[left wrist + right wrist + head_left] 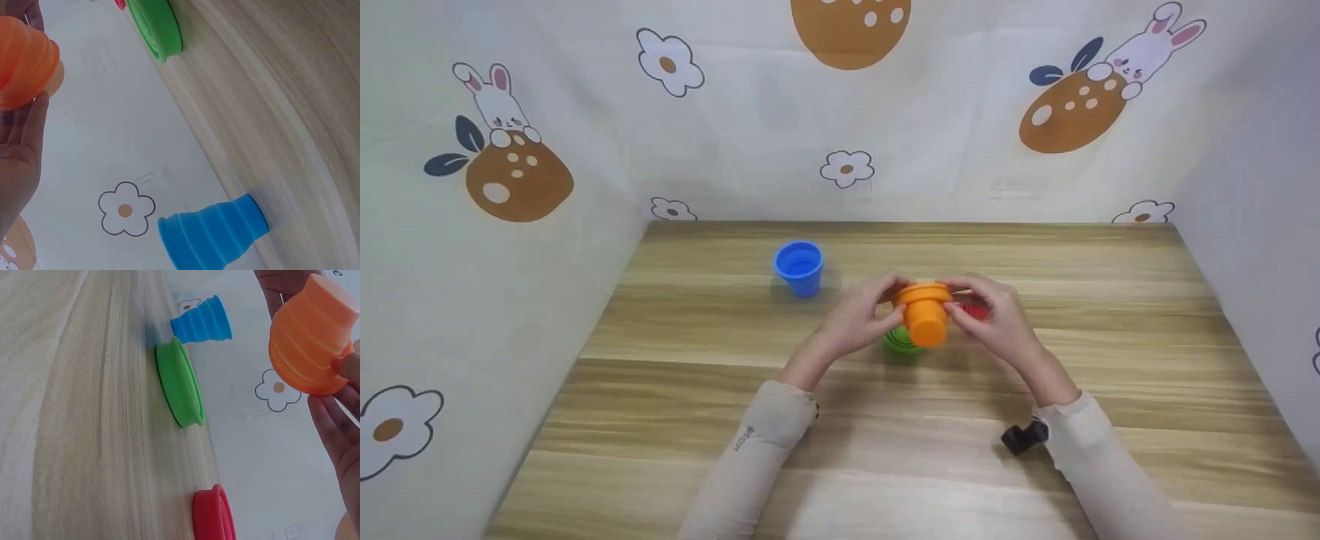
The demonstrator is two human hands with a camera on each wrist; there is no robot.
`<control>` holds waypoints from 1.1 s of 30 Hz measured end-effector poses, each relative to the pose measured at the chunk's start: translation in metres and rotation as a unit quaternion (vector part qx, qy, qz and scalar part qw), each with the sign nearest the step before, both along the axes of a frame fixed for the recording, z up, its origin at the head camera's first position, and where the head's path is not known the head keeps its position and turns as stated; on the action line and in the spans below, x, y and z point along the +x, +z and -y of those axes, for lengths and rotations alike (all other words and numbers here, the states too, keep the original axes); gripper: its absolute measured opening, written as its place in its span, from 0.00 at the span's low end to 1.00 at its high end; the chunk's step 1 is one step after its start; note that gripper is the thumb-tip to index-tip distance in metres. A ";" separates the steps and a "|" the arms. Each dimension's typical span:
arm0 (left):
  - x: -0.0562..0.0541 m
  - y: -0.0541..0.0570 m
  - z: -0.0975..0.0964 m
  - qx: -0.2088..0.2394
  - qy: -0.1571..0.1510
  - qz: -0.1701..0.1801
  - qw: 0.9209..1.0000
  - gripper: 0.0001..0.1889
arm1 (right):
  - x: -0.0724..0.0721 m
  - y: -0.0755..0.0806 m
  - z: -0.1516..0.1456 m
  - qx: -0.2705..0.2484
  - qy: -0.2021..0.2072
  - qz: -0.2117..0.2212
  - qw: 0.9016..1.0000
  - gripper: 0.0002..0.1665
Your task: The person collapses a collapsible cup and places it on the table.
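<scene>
Both hands hold an orange collapsible cup (928,324) above the table, its base tilted toward the head camera. My left hand (859,315) grips the rim at the left side, thumb below and fingers above. At the opposite side my right hand (994,315) pinches the rim between thumb and fingers. Ridged sections show along the cup's wall in the right wrist view. Below it a green collapsible cup (180,382), folded flat, rests on the table. A red folded cup (212,514) lies farther right, mostly hidden behind the right hand in the head view.
A blue cup (799,268) stands upright and extended at the back left of the wooden table (675,420). Beside the right sleeve is a black object (1024,437), apparently part of the wrist gear. A printed cloth wall (765,150) closes off the back and sides.
</scene>
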State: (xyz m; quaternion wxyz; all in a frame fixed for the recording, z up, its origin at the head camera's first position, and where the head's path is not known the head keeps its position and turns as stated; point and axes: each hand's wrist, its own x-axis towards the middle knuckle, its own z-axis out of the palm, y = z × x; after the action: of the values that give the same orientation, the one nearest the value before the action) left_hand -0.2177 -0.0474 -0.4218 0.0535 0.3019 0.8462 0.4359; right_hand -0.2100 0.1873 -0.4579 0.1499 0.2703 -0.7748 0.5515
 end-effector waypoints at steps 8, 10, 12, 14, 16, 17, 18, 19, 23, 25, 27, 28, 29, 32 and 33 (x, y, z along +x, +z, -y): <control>0.000 0.001 -0.005 -0.021 -0.026 -0.004 0.999 0.18 | -0.001 -0.001 0.000 0.064 -0.020 -0.063 0.996 0.15; 0.000 0.001 -0.006 -0.020 -0.028 -0.001 0.999 0.18 | -0.002 -0.001 0.000 0.075 -0.025 -0.077 0.994 0.15; 0.000 0.001 -0.007 -0.022 -0.024 0.006 0.999 0.18 | -0.002 -0.001 0.000 0.081 -0.027 -0.084 0.993 0.15; 0.000 0.001 -0.007 -0.024 -0.019 0.012 0.999 0.17 | -0.002 -0.001 -0.001 0.088 -0.026 -0.089 0.992 0.15; -0.001 0.001 -0.007 -0.024 -0.015 0.019 0.999 0.17 | -0.003 -0.002 -0.001 0.089 -0.023 -0.088 0.992 0.16; -0.001 0.000 -0.007 -0.023 -0.014 0.023 0.999 0.17 | -0.003 -0.002 -0.001 0.088 -0.020 -0.085 0.992 0.16; 0.000 0.000 -0.007 -0.022 -0.012 0.025 0.999 0.17 | -0.003 -0.002 -0.002 0.085 -0.017 -0.082 0.993 0.16; 0.000 0.000 -0.007 -0.020 -0.012 0.027 0.999 0.17 | -0.002 -0.003 -0.002 0.080 -0.013 -0.077 0.994 0.17; -0.001 -0.001 -0.006 -0.006 -0.009 0.031 0.999 0.17 | -0.002 -0.004 -0.003 0.056 0.002 -0.050 0.997 0.18; -0.001 -0.001 -0.005 0.002 -0.010 0.031 0.999 0.16 | -0.002 -0.004 -0.003 0.045 0.010 -0.035 0.998 0.19; -0.001 -0.002 -0.005 0.008 -0.011 0.030 0.999 0.16 | -0.001 -0.004 -0.003 0.036 0.015 -0.021 0.999 0.20; -0.001 -0.002 -0.005 0.010 -0.011 0.031 0.999 0.16 | -0.001 -0.004 -0.004 0.032 0.018 -0.013 0.999 0.20; -0.001 -0.002 -0.004 0.013 -0.010 0.032 0.999 0.17 | 0.000 -0.004 -0.004 0.028 0.020 -0.004 0.999 0.20; 0.000 -0.002 -0.003 0.024 -0.006 0.031 0.999 0.17 | 0.001 -0.003 -0.004 0.019 0.026 0.023 0.999 0.21; 0.000 -0.002 -0.003 0.033 -0.006 0.030 0.999 0.16 | 0.001 -0.003 -0.004 0.015 0.030 0.032 0.999 0.21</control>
State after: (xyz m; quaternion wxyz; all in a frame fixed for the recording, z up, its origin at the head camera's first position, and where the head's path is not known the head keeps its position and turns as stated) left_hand -0.2181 -0.0446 -0.4243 0.0714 0.2954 0.8276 0.4719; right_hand -0.2088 0.1918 -0.4613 0.1050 0.2777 -0.7789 0.5524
